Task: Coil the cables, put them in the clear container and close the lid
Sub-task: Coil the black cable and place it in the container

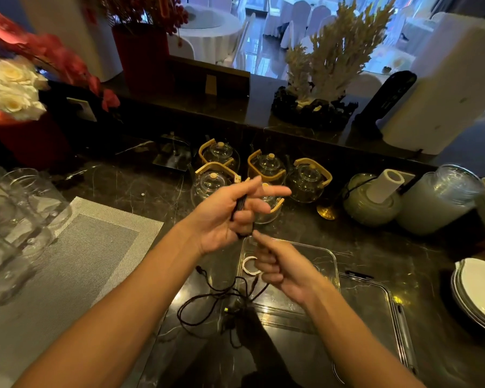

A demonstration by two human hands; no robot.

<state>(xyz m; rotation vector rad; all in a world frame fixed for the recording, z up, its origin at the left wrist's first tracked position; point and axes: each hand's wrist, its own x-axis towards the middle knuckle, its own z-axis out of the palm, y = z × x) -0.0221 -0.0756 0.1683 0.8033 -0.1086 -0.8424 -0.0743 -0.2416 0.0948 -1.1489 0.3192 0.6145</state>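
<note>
Left hand grips coiled black cable; right hand pinches its strand.
Loose cable lies tangled beside clear plastic container on glossy marble table.

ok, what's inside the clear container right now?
One white coiled cable lies in the clear container, by its left wall. The right hand covers the middle, so anything beneath it is hidden. The black cable lies outside.
</note>
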